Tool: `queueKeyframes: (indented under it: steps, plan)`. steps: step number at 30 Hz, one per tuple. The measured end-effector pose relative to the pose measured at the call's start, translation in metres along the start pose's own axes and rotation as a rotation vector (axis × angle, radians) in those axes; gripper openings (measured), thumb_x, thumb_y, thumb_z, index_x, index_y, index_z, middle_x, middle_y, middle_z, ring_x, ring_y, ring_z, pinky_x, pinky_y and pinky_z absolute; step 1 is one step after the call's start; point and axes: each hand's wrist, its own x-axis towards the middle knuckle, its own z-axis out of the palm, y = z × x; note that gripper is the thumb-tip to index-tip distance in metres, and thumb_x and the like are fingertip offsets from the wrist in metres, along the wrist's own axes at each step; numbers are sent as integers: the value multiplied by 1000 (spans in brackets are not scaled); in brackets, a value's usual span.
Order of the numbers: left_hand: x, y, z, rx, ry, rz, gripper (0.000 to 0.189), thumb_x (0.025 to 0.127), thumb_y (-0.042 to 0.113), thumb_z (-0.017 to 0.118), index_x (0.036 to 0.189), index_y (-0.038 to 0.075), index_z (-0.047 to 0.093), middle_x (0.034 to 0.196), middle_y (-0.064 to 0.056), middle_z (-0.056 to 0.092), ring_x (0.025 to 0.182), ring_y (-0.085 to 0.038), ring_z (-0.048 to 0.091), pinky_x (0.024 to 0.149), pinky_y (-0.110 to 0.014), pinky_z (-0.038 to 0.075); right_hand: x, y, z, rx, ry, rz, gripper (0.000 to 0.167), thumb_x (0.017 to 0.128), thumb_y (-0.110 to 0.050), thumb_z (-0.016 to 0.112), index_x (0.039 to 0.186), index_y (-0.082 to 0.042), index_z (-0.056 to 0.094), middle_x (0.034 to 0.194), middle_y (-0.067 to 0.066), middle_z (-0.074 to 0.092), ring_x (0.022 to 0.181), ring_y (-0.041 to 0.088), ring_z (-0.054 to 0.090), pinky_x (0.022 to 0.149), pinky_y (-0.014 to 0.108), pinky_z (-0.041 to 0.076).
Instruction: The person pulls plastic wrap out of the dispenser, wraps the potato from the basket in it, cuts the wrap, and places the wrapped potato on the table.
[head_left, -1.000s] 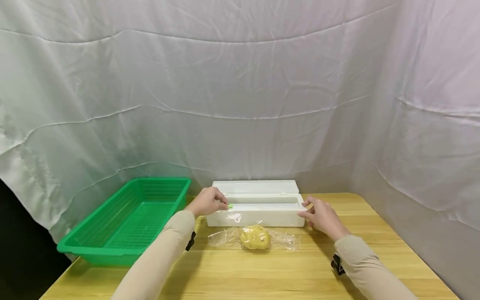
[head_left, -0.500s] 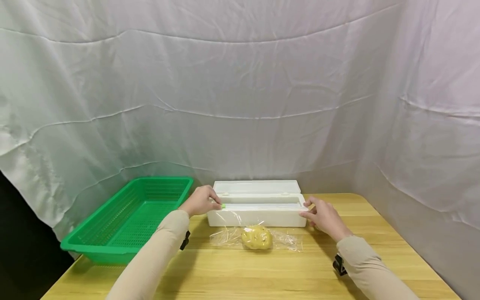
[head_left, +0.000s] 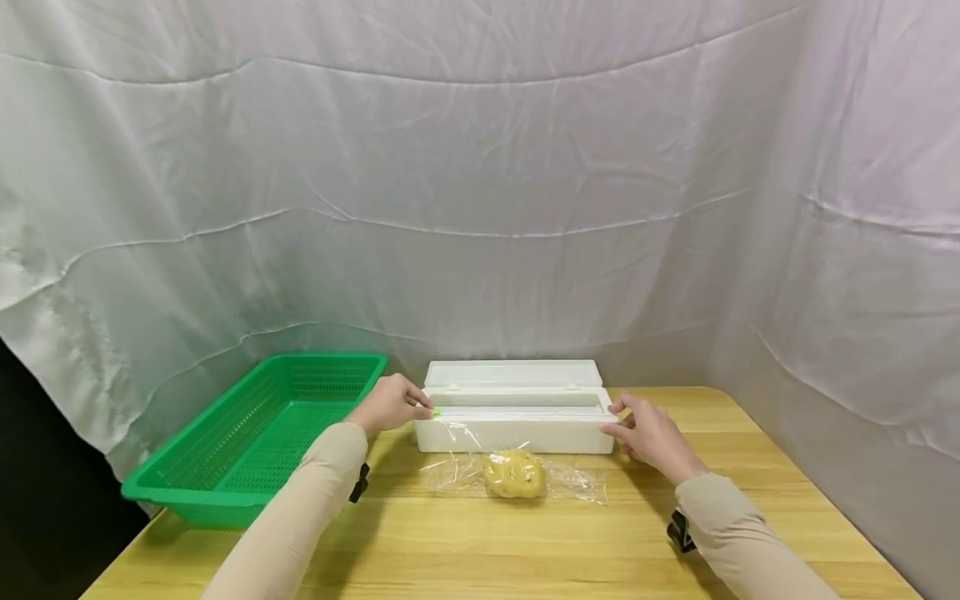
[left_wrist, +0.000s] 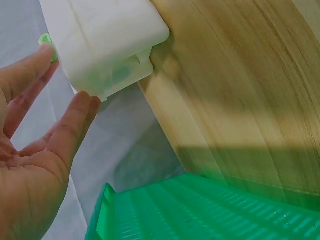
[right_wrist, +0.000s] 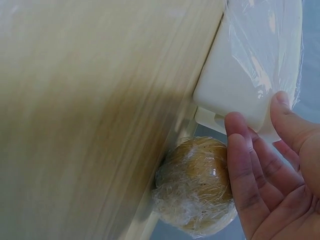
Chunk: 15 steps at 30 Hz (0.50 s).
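In the head view, a long white cling film dispenser (head_left: 513, 435) stands with its lid (head_left: 513, 373) raised at the back. Clear film (right_wrist: 257, 47) hangs over its front. My left hand (head_left: 386, 406) pinches the small green slide cutter (left_wrist: 48, 46) at the left end of the rail; its other fingers are near the box's end. At the other end, my right hand (head_left: 651, 433) grips the dispenser's corner, thumb on top and fingers against the side. A yellow potato (head_left: 513, 473) lies in front on a strip of clear film (head_left: 577, 482).
A green perforated basket (head_left: 255, 442) stands left of the dispenser on the wooden table (head_left: 540, 550). In the right wrist view, a brownish round thing wrapped in film (right_wrist: 195, 185) lies beside the right hand. A grey curtain (head_left: 480, 167) hangs behind.
My left hand has moved left with the green slide cutter, along the rail to its left end. The right hand keeps its hold on the dispenser's corner.
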Motion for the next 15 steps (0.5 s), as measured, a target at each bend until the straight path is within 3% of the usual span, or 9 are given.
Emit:
queueKeyframes:
  steps: [9,15]
  plan:
    - [-2,2,-8,48,-31,20,5,90,18,87,94,14,88,101,-4,83,91,-15,72,83,-37,60,0,-1,1,5,2,-9,32,99,-18,79,121,-2,63,88,15,80,64,23,70,57,31,53]
    - [-5,0,-10,32,-32,23,6,91,18,87,91,12,87,102,-4,83,92,-16,73,83,-39,61,1,-2,1,-1,2,-3,31,99,-17,79,121,-3,63,87,14,79,64,23,70,57,31,53]
